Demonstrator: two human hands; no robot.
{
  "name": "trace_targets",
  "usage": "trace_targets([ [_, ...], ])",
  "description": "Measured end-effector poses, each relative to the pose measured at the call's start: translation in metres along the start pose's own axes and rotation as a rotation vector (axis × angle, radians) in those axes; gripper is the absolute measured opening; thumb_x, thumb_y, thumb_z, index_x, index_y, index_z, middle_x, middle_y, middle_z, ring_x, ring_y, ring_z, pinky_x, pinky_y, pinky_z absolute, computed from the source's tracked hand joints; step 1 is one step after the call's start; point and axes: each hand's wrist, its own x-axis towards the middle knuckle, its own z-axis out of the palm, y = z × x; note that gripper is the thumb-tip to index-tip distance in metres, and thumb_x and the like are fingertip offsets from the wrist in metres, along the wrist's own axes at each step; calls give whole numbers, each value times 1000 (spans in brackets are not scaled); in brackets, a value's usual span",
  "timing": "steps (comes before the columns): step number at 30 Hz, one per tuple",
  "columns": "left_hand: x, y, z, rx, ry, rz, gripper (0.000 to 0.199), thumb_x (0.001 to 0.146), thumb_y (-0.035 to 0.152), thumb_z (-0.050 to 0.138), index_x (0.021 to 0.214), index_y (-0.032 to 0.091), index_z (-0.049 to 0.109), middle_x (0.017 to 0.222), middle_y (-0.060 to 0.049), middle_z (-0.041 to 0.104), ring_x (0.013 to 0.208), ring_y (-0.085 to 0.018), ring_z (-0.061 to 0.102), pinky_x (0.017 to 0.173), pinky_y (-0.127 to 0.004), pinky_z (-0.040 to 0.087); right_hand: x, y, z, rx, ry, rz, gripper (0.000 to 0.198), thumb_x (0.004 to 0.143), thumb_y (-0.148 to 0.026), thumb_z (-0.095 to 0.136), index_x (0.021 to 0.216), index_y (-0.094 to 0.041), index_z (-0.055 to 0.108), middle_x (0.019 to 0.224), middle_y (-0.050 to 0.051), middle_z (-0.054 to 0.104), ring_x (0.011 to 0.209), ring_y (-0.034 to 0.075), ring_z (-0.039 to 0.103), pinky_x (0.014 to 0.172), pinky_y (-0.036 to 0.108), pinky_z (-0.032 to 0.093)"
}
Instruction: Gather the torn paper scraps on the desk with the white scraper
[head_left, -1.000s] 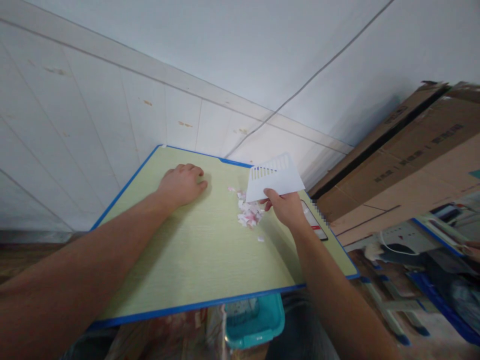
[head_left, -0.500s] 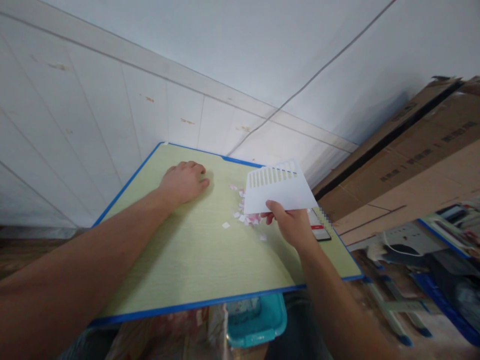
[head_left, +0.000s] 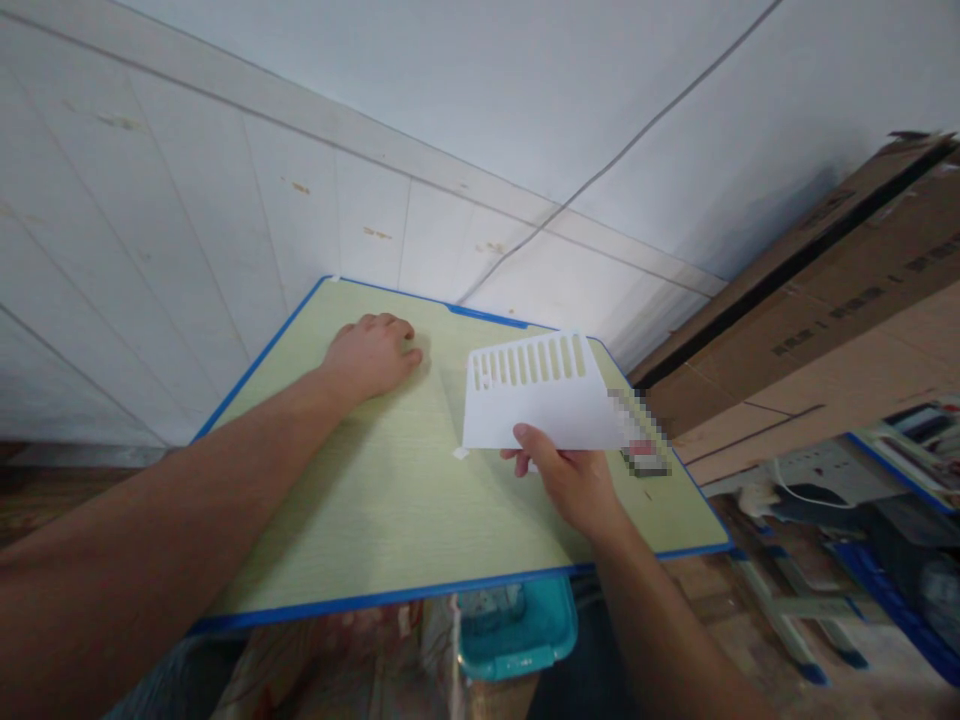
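Observation:
My right hand [head_left: 566,470] pinches the lower edge of a white slotted sheet [head_left: 536,415], thumb on top and fingers beneath. A row of several long slots runs along the sheet's far side, and the green tabletop shows through them. Small white paper scraps can be seen through the slots at its left end. One white scrap [head_left: 460,453] lies by its lower left corner; whatever else is under the sheet is hidden. My left hand [head_left: 371,355] rests on the tabletop at the left, its fingers loosely bent and apart, holding nothing.
The pale green table [head_left: 360,500] has a blue edge and stands against a white wall. A partly blurred-out flat item [head_left: 645,460] lies at its right. Large cardboard boxes [head_left: 825,310] lean beyond that side. Below the front edge is a teal bin [head_left: 517,640].
My right hand has moved the slotted sheet left and slightly toward me, covering the pile of paper scraps that showed beside it. My left hand has stayed nearly still.

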Motion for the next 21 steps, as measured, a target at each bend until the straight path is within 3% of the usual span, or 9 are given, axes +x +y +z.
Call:
trace_targets([
  [4, -1, 3, -2, 2, -8, 2, 61, 110, 48, 52, 155, 16, 79, 170, -22, 73, 159, -41, 65, 131, -54, 53, -13, 2, -2, 1, -14, 16, 45, 104, -49, 80, 65, -28, 72, 73, 8, 84, 73, 27, 82, 83, 41, 67],
  [11, -1, 6, -2, 8, 1, -6, 60, 110, 48, 52, 156, 18, 78, 170, -20, 74, 160, -40, 65, 131, -53, 52, -41, 8, -10, 125, -17, 100, 39, 107, -49, 80, 77, -23, 82, 74, 8, 84, 64, 24, 77, 72, 37, 67],
  [21, -1, 4, -2, 25, -18, -8, 64, 111, 52, 48, 159, 19, 76, 174, -18, 70, 164, -39, 61, 134, -49, 48, -45, 12, -6, 118, 1, 143, 39, 103, -50, 80, 71, -27, 79, 71, 8, 83, 66, 26, 78, 74, 39, 69],
])
